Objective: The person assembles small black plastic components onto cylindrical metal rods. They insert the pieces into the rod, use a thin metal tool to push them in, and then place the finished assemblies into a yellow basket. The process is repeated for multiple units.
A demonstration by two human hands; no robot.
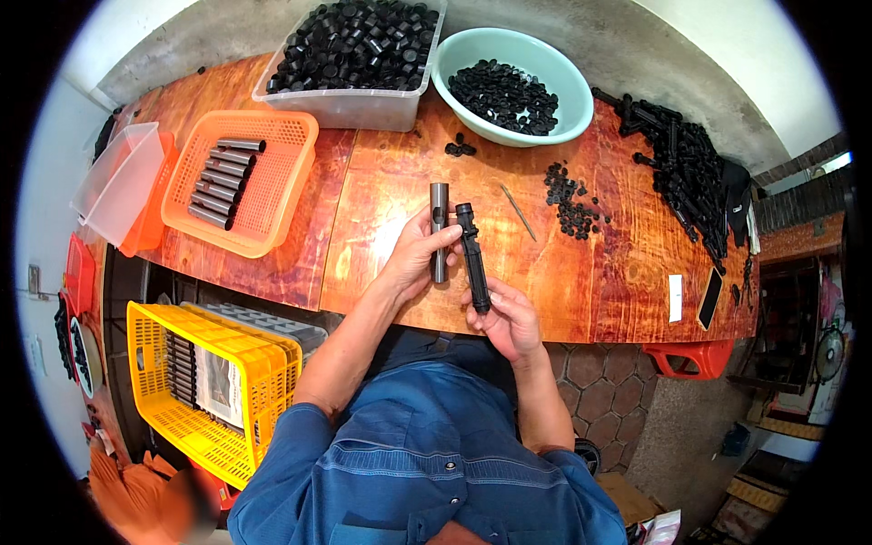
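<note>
My left hand [411, 259] is closed around a dark grey metal tube [439, 202], which stands nearly upright in the picture and has an opening in its side. Beside it, my right hand [510, 323] grips the lower end of a slim black ribbed plastic rod [472, 259]. The rod's upper end lies close to the left thumb; whether they touch I cannot tell. Both parts are held above the near edge of the wooden table [381, 232]. To the right lies a thin metal stick [519, 213], apart from both hands.
An orange basket [300, 182] holds several similar tubes. Behind stand a clear bin [354, 113] of black caps and a pale green basin [577, 100] of small black parts. Black rods [677, 163] are heaped at right, near a phone [710, 298]. A yellow crate [213, 327] stands lower left.
</note>
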